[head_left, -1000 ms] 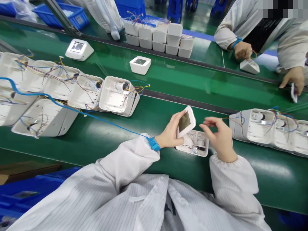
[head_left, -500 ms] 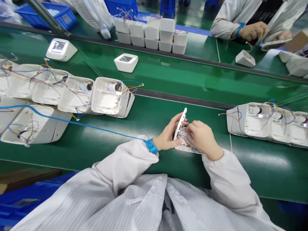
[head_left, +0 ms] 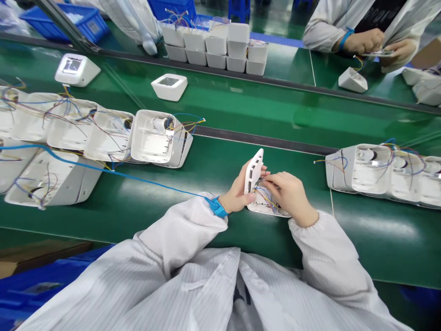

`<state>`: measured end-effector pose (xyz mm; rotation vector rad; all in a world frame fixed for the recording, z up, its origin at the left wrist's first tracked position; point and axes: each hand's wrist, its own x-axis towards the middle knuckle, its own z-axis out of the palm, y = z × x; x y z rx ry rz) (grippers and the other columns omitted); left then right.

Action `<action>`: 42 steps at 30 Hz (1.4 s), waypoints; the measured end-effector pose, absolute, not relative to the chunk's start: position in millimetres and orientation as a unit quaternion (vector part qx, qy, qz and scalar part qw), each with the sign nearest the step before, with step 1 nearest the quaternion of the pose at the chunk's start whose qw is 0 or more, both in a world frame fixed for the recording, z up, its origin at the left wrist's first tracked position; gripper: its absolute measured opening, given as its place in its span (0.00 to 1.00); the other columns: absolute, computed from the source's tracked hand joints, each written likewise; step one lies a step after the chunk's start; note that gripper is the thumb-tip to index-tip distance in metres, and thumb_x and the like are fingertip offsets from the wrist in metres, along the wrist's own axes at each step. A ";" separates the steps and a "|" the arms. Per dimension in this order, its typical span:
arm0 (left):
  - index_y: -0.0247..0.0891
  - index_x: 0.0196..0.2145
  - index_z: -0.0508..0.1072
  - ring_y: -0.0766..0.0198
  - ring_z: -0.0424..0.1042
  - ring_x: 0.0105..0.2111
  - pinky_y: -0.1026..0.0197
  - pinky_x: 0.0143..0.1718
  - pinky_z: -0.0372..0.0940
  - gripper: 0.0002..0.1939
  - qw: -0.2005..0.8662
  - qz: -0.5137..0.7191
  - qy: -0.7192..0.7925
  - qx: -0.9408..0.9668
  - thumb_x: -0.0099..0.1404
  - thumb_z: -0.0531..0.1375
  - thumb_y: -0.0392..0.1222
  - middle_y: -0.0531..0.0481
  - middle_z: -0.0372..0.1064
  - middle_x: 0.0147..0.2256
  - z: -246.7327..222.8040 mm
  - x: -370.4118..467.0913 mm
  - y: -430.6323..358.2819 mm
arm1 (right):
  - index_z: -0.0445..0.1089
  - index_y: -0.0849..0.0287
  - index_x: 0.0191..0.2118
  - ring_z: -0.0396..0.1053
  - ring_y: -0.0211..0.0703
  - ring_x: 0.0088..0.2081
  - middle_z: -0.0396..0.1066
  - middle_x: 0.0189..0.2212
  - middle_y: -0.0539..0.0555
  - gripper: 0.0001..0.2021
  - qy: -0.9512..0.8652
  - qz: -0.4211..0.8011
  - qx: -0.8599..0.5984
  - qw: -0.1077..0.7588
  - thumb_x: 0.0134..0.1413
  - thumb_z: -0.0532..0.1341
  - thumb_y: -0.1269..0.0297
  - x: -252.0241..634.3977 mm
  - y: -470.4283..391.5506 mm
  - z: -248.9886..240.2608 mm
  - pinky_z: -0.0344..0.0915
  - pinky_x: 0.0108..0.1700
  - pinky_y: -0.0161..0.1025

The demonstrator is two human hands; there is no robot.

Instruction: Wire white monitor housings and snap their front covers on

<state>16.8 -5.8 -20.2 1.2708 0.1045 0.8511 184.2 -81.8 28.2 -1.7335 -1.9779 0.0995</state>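
Note:
My left hand (head_left: 239,191) is closed round the edge of a white plastic cover (head_left: 254,170), which it holds tilted up on its side. Below and to the right of the cover lies an open white housing (head_left: 263,208) with coloured wires (head_left: 268,198) inside. Over that housing, my right hand (head_left: 287,191) has its fingers pinched together close to the cover's inner face. Its fingertips are at the wires, but exactly what they grip is too small to make out. A blue wrist strap (head_left: 217,207) with a cord circles my left wrist.
Open white housings with wires (head_left: 155,138) stand in rows at left, and more housings (head_left: 370,168) at right. Two closed white units (head_left: 169,87) sit on the green belt (head_left: 241,99). Beyond it are stacked housings (head_left: 216,46) and a co-worker's hands (head_left: 365,42).
The cover in my left hand has turned, showing more of its slotted outer side. My right fingers have shifted slightly left. The two closed units on the belt have moved left.

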 end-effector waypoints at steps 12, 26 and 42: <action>0.39 0.65 0.53 0.41 0.62 0.61 0.39 0.62 0.57 0.46 0.732 0.368 0.050 0.571 0.57 0.64 0.63 0.33 0.55 0.63 -19.0 16.7 -4.9 | 0.74 0.56 0.38 0.70 0.43 0.35 0.76 0.32 0.53 0.08 -0.727 0.086 -0.632 0.255 0.64 0.58 0.61 184.1 -82.0 33.4 0.63 0.39 0.40; 0.42 0.66 0.53 0.44 0.64 0.59 0.41 0.61 0.59 0.46 0.729 0.382 0.045 0.567 0.57 0.65 0.61 0.36 0.58 0.61 -25.0 18.5 -4.1 | 0.73 0.56 0.36 0.70 0.43 0.36 0.77 0.34 0.54 0.08 -0.727 0.104 -0.621 0.273 0.65 0.58 0.63 183.7 -81.4 35.7 0.65 0.40 0.41; 0.42 0.66 0.55 0.42 0.63 0.61 0.40 0.63 0.57 0.42 0.723 0.363 0.036 0.587 0.60 0.62 0.59 0.36 0.57 0.64 -14.5 16.1 -5.9 | 0.74 0.57 0.37 0.68 0.45 0.37 0.76 0.34 0.55 0.10 -0.745 0.088 -0.600 0.276 0.65 0.55 0.66 183.9 -82.2 36.2 0.66 0.41 0.44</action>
